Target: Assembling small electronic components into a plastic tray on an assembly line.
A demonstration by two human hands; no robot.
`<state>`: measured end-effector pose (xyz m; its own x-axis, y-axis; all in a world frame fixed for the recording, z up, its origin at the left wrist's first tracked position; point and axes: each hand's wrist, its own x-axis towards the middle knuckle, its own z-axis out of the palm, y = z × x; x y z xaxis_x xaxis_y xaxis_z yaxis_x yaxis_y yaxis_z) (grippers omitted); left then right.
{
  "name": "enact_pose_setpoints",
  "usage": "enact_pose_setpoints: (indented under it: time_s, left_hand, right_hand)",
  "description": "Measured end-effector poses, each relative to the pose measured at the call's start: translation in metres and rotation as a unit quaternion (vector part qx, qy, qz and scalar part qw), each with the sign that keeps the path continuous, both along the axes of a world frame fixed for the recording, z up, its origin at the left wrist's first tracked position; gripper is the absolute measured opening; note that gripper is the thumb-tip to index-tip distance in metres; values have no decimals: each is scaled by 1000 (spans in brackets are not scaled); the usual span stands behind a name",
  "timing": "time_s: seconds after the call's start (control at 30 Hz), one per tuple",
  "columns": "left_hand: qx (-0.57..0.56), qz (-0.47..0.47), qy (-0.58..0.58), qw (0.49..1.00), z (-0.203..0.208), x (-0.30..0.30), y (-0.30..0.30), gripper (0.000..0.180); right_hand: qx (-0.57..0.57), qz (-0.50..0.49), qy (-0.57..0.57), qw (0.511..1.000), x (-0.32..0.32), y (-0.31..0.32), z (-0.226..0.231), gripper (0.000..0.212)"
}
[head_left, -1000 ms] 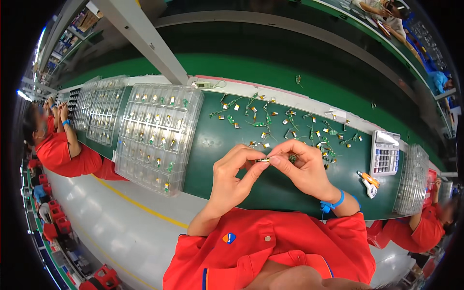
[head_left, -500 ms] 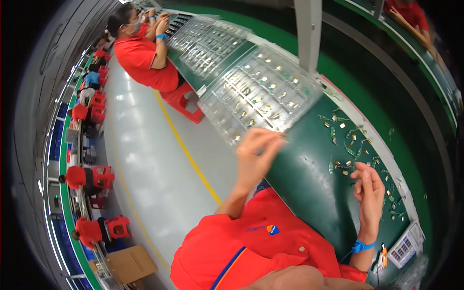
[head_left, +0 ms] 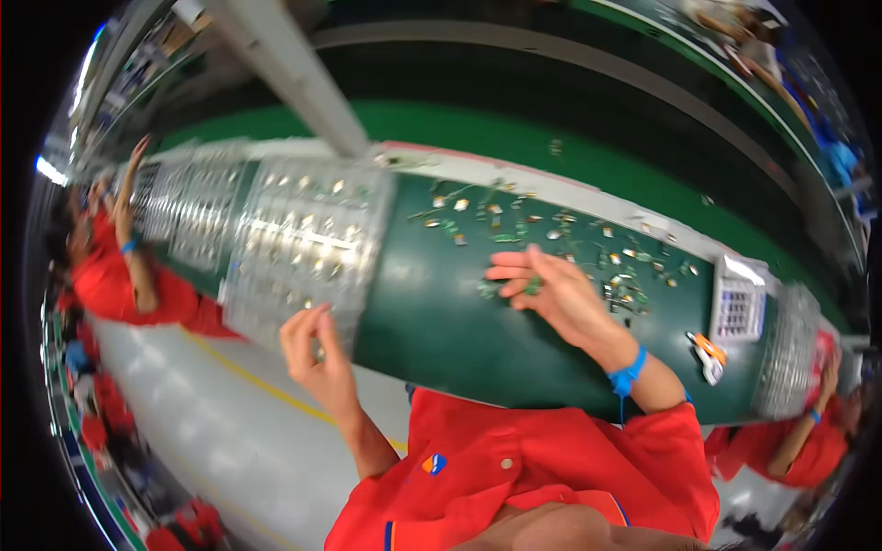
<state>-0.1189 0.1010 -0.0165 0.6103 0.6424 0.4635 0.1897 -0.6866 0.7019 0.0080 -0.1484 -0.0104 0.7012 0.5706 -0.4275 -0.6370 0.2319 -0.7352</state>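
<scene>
My left hand (head_left: 320, 363) is at the near edge of a clear plastic tray (head_left: 372, 266), its fingers curled toward the thumb; whether a small part sits between them is too blurred to see. The tray's compartments hold many small parts with pale and gold ends. Over the green tabletop (head_left: 441, 321), my right hand (head_left: 565, 298) has its fingers stretched out and apart. A small green circuit board (head_left: 487, 289) with wires shows beside those fingertips, and a bit of green is visible between the fingers. More loose wired boards (head_left: 625, 289) lie scattered beyond and to the right of it.
More trays (head_left: 197, 220) stand farther left, beside a co-worker in red (head_left: 129, 285). On the right are a white compartment box (head_left: 740, 308), an orange-and-white tool (head_left: 707, 356) and stacked clear trays (head_left: 792, 354), with another person behind. A grey post (head_left: 303, 83) rises at the table's far edge.
My view has turned to the right. My left hand has moved back from over the tray's corner to its near edge. The right hand has reached in among the loose boards, fingers straightened.
</scene>
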Motion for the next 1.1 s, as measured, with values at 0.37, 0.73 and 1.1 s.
enact_pose_setpoints:
  time_s: [0.37, 0.73, 1.1]
  left_hand:
    - [230, -335, 126, 905, -86, 311, -111, 30]
    - [194, -339, 133, 911, -78, 326, -125, 11]
    - [-276, -439, 105, 849, -16, 182, -106, 12]
  right_hand:
    - [56, -108, -13, 992, -25, -79, -14, 29]
    - [-12, -219, -36, 975, -51, -171, 9, 36]
    - [-333, 101, -487, 801, -41, -89, -22, 12]
